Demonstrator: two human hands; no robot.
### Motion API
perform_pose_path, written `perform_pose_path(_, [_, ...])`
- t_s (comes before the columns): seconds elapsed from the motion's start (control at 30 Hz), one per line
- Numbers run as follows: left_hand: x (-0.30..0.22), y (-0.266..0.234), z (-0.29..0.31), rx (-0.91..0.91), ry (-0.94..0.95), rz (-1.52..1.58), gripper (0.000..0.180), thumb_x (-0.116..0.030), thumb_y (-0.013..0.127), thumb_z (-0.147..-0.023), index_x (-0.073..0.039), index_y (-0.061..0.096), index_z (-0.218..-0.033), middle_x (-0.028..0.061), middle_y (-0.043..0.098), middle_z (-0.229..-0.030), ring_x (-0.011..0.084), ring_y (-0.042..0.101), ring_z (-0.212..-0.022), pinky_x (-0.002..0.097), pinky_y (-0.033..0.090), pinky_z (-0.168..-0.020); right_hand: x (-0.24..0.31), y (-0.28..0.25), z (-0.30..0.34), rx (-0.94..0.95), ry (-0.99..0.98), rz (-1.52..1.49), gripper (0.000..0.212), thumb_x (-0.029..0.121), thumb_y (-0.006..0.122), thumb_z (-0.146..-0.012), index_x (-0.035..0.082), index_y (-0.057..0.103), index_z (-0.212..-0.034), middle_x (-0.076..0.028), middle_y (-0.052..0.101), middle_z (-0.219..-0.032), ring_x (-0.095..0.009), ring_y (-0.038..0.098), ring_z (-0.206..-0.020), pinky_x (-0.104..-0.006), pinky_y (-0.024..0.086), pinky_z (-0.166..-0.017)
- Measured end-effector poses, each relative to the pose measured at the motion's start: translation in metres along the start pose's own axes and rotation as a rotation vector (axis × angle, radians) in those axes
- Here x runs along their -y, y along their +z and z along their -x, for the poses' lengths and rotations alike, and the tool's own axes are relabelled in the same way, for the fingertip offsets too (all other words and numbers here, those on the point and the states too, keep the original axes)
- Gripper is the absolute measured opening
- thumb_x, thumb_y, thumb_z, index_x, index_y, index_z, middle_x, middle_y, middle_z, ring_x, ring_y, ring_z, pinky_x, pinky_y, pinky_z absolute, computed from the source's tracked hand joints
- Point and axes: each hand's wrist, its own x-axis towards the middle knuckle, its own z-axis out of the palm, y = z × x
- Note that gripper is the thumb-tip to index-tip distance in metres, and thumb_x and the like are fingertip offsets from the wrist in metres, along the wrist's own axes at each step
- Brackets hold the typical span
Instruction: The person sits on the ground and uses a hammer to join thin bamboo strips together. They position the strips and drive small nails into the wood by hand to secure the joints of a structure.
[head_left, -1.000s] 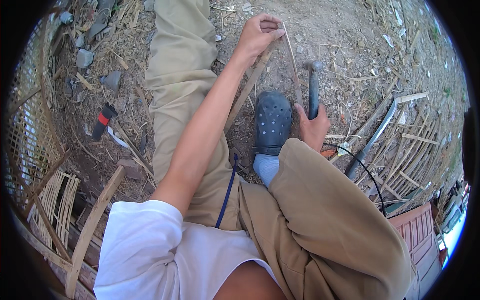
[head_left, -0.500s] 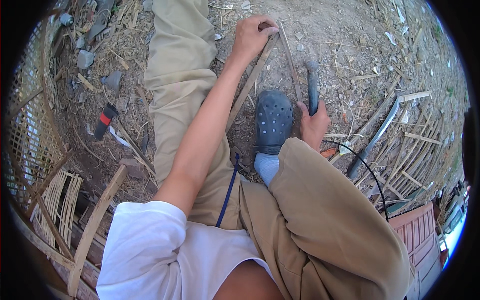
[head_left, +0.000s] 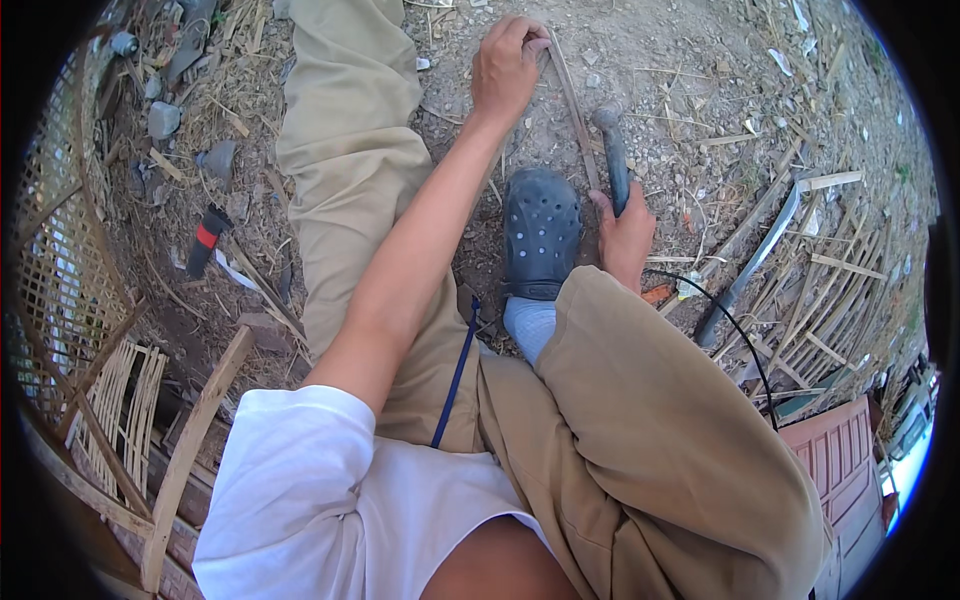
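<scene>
My left hand (head_left: 508,68), stretched far forward, is closed in a pinch at the far end of a thin wooden strip (head_left: 572,100). The strip slants back toward my right hand (head_left: 627,238), its near end by the thumb. My right hand is wrapped round a dark, club-like tool with a rounded end (head_left: 614,160), which points forward. Between my arms my foot in a dark clog (head_left: 542,230) rests on the dirt. My left forearm hides much of the ground beneath it, including most of a second strip.
A long curved blade (head_left: 755,262) lies at right beside a lattice of split strips (head_left: 825,300). A black cord (head_left: 735,325) curves near my right knee. At left are a black-and-red object (head_left: 207,238), stones (head_left: 164,120), a wooden bar (head_left: 195,455) and a woven screen (head_left: 60,230).
My left hand has shifted slightly forward and left, and its forearm now covers most of the second strip. The dark tool's far end has tipped a little left.
</scene>
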Motion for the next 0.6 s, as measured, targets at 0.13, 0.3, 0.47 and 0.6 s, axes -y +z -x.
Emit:
perform_pose_path(0.13, [0.001, -0.001, 0.000, -0.016, 0.040, -0.004, 0.008, -0.002, 0.074, -0.090, -0.004, 0.069, -0.096, 0.0089, 0.068, -0.092, 0.0290, 0.069, -0.081, 0.0400, 0.053, -0.073, -0.001, 0.001, -0.001, -0.011, -0.044, 0.031, 0.046, 0.040, 0.078, -0.094, 0.001, 0.059, -0.108, -0.027, 0.069, -0.078, -0.054, 0.067, -0.082, -0.0571, 0.049, -0.068])
perform_pose_path(0.3, [-0.004, -0.003, -0.001, -0.001, 0.050, -0.041, 0.009, -0.005, 0.073, -0.092, -0.005, 0.068, -0.100, 0.0083, 0.069, -0.091, 0.0295, 0.070, -0.083, 0.0417, 0.053, -0.074, 0.001, 0.000, -0.002, -0.030, -0.071, 0.069, 0.046, 0.040, 0.077, -0.094, 0.001, 0.059, -0.110, -0.028, 0.070, -0.080, -0.054, 0.067, -0.085, -0.0582, 0.050, -0.069])
perform_pose_path(0.47, [-0.018, -0.011, 0.008, 0.033, -0.028, -0.045, 0.014, -0.007, 0.072, -0.091, -0.006, 0.067, -0.103, 0.0103, 0.066, -0.105, 0.0307, 0.067, -0.090, 0.0417, 0.054, -0.079, -0.001, 0.002, -0.004, -0.001, -0.069, 0.071, 0.048, 0.040, 0.077, -0.094, 0.000, 0.059, -0.111, -0.029, 0.070, -0.082, -0.054, 0.067, -0.086, -0.0581, 0.050, -0.071])
perform_pose_path(0.6, [-0.039, -0.032, 0.029, 0.114, 0.136, -0.240, 0.022, -0.006, 0.072, -0.087, -0.005, 0.064, -0.108, 0.0138, 0.060, -0.116, 0.0347, 0.059, -0.110, 0.0449, 0.052, -0.093, -0.008, 0.007, -0.003, -0.053, -0.103, 0.059, 0.048, 0.041, 0.079, -0.093, 0.000, 0.059, -0.111, -0.029, 0.070, -0.083, -0.054, 0.068, -0.086, -0.0580, 0.050, -0.071])
